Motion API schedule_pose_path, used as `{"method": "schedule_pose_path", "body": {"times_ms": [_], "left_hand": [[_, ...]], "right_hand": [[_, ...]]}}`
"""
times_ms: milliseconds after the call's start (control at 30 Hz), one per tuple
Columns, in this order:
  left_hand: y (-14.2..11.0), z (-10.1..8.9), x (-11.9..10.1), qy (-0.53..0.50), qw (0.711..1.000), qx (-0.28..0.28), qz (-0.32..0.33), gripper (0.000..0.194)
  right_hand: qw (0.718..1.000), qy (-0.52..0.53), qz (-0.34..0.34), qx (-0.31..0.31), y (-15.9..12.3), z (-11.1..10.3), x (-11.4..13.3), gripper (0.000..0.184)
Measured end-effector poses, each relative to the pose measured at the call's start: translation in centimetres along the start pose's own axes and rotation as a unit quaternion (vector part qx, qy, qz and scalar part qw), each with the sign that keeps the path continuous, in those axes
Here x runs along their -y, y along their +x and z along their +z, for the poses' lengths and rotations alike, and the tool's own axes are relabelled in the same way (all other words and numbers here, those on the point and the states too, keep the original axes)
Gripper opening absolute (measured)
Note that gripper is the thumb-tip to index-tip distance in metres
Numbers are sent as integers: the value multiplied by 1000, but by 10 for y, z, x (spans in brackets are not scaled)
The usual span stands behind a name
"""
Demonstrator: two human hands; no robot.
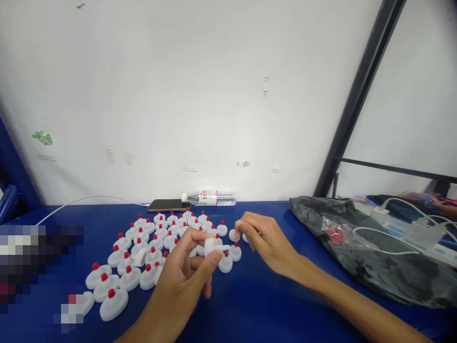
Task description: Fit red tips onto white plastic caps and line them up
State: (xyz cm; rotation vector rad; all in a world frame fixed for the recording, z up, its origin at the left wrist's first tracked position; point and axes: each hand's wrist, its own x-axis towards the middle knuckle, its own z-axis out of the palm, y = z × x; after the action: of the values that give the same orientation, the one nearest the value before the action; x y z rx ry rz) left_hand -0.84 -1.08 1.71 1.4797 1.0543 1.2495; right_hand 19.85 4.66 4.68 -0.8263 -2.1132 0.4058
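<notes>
My left hand (193, 267) is closed, thumb and fingers pinching a small white plastic piece (210, 245). A narrow white part of that piece points right, toward my other hand. My right hand (262, 236) is raised just to the right, its thumb and forefinger pressed together; whatever may be between them cannot be made out. Around and behind both hands stand many white round lids with red tips (153, 256). Two of these lids (225, 263) sit close beneath the gap between my hands.
A black phone (167, 205) on a white cable and a clear plastic bottle (217, 197) lie by the wall. On the right, a dark plastic bag (342, 257) carries a clear packet of red pieces (335, 234) and white cables. The tabletop (271, 309) is blue.
</notes>
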Motion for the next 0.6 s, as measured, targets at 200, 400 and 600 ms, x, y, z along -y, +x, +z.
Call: {"method": "schedule_pose_path", "body": {"times_ms": [200,400,600], "left_hand": [[3,2,3,-23,999,5,-24,48],[5,1,3,-22,999,-11,-22,50],[10,-1,3,-27,999,-28,-18,49]], "right_hand": [[987,150,44,41,0,11,-2,18],[979,187,86,7,-1,12,-5,16],[978,195,75,-21,-4,15,1,21]]}}
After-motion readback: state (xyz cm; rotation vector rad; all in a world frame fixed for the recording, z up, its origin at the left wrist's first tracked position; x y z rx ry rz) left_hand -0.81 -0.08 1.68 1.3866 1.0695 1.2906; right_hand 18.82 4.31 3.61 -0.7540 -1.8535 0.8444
